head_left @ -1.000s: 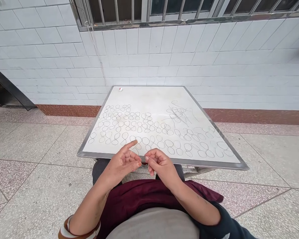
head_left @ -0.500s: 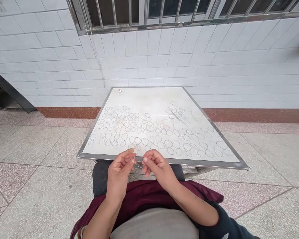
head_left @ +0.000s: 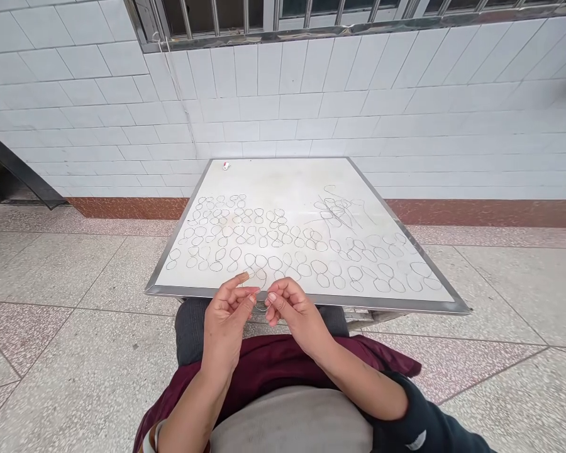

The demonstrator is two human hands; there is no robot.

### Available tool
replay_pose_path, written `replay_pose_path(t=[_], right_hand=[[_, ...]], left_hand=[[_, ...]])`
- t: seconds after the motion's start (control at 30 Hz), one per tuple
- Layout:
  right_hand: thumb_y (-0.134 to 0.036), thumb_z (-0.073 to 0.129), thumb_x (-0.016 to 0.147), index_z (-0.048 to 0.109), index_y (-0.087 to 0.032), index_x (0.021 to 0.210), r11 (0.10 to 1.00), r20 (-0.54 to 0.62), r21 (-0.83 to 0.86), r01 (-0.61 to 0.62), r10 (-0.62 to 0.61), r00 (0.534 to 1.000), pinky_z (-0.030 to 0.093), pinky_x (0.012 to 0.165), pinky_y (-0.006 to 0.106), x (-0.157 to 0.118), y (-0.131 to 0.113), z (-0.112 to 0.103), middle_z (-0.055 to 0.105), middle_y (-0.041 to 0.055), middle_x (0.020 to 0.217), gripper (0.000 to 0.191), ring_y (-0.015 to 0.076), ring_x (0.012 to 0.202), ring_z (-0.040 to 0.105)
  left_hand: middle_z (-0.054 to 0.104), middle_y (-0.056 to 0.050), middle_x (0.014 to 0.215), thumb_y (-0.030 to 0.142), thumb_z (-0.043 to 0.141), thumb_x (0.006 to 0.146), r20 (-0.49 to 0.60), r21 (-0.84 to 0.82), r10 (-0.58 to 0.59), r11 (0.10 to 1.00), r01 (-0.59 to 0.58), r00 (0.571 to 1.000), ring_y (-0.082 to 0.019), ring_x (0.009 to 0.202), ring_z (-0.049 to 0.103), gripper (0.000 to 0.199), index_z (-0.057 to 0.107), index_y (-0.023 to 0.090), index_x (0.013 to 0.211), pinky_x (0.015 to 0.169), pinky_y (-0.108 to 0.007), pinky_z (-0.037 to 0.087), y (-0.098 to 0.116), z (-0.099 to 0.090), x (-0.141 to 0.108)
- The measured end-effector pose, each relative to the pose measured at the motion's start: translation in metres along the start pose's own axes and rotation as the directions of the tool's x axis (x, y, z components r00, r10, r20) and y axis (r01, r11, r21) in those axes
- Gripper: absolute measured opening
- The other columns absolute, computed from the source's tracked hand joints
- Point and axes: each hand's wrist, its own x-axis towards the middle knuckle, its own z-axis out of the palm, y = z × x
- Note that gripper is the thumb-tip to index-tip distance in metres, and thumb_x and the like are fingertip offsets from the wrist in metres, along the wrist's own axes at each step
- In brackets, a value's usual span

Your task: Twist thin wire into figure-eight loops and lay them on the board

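Between both hands, just in front of the table's near edge, is a thin wire loop (head_left: 261,309). My left hand (head_left: 226,319) pinches one side of it between thumb and forefinger. On the opposite side, the fingertips of my right hand (head_left: 302,319) are closed on the same loop. Part of it is hidden by the fingers. Beyond my hands, several thin figure-eight loops (head_left: 219,259) lie in rows on the white table (head_left: 283,179). A tangled bunch of thin wire pieces (head_left: 336,211) rests toward the back right.
A small red-and-white object (head_left: 226,166) sits at the table's back left corner. The grey metal rim (head_left: 405,305) edges the tabletop. Behind it stands a white tiled wall (head_left: 283,113) with a barred window (head_left: 278,19). My knees are under the near edge.
My fingertips have drawn slightly closer together around the wire loop. The view has shifted a little, so the table sits slightly higher.
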Motion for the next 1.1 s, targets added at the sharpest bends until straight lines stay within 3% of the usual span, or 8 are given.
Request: replay_pose_path(t=[0.27, 0.43, 0.63, 1.1], right_hand=[[-0.045, 0.068, 0.083, 0.054, -0.020, 0.085, 1.000, -0.005, -0.007, -0.026, 0.026, 1.000, 0.054, 0.048, 0.020, 0.001, 0.001, 0.001, 0.062, -0.0045, 0.072, 0.028, 0.0073, 0.052, 0.059], [-0.045, 0.069, 0.082, 0.054, -0.020, 0.085, 0.999, 0.001, -0.014, -0.039, 0.039, 0.999, 0.054, 0.048, 0.020, 0.000, -0.002, 0.001, 0.063, -0.0045, 0.069, 0.029, 0.0075, 0.051, 0.060], [-0.044, 0.070, 0.081, 0.054, -0.019, 0.083, 0.999, 0.006, 0.003, -0.045, 0.045, 0.999, 0.054, 0.046, 0.020, -0.001, -0.007, 0.004, 0.063, -0.0052, 0.065, 0.030, 0.0079, 0.050, 0.061], [-0.044, 0.068, 0.082, 0.052, -0.021, 0.084, 1.000, -0.016, 0.002, -0.016, 0.016, 1.000, 0.055, 0.047, 0.022, -0.002, -0.002, 0.006, 0.064, -0.0046, 0.067, 0.029, 0.0089, 0.050, 0.061]], left_hand=[[0.070, 0.000, 0.088, 0.028, 0.072, 0.079, 0.032, -0.017, -0.023, 1.000, 0.024, 0.999, -0.011, 0.076, 0.064, 0.035, 0.065, 0.021, 0.113, 0.079, -0.025, 0.049, 0.003, 0.004, 0.000], [0.068, -0.001, 0.097, 0.031, 0.069, 0.082, 0.044, 0.024, 0.011, 1.000, -0.012, 0.999, -0.011, 0.082, 0.067, 0.034, 0.064, 0.025, 0.115, 0.083, -0.026, 0.051, 0.006, 0.004, -0.008], [0.069, -0.002, 0.102, 0.031, 0.068, 0.083, 0.026, 0.148, 0.058, 0.987, -0.061, 0.998, -0.012, 0.080, 0.066, 0.036, 0.062, 0.026, 0.118, 0.077, -0.026, 0.054, 0.013, 0.007, -0.018], [0.066, -0.003, 0.095, 0.024, 0.062, 0.084, -0.006, 0.161, 0.067, 0.985, -0.065, 0.998, -0.013, 0.074, 0.067, 0.033, 0.063, 0.024, 0.117, 0.071, -0.027, 0.056, 0.017, 0.015, -0.015]])
